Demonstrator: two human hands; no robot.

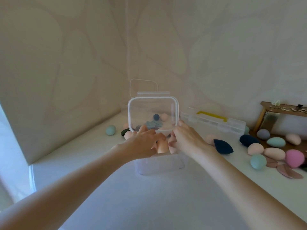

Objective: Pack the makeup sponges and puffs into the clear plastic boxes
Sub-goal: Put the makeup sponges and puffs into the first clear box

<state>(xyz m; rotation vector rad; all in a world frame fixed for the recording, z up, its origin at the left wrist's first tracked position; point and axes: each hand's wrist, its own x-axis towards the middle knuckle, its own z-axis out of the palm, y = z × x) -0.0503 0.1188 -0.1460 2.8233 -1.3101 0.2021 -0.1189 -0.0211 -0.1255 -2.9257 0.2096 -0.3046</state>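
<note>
No readable text, labels, brands or numbers on any surface in view.

You've got peach sponges [162,145] in the clear box [160,164], a navy teardrop sponge [222,146], pink sponge [294,158], mint sponge [110,130], yellow-handled organizer [214,121], beige swirl-patterned wall [216,47].

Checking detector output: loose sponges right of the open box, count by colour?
Peach sponges: 4
Navy sponges: 2
Teal sponges: 3, one half hidden behind the organiser
Grey-blue sponge: 1
Pink sponge: 1
Total: 11
</note>
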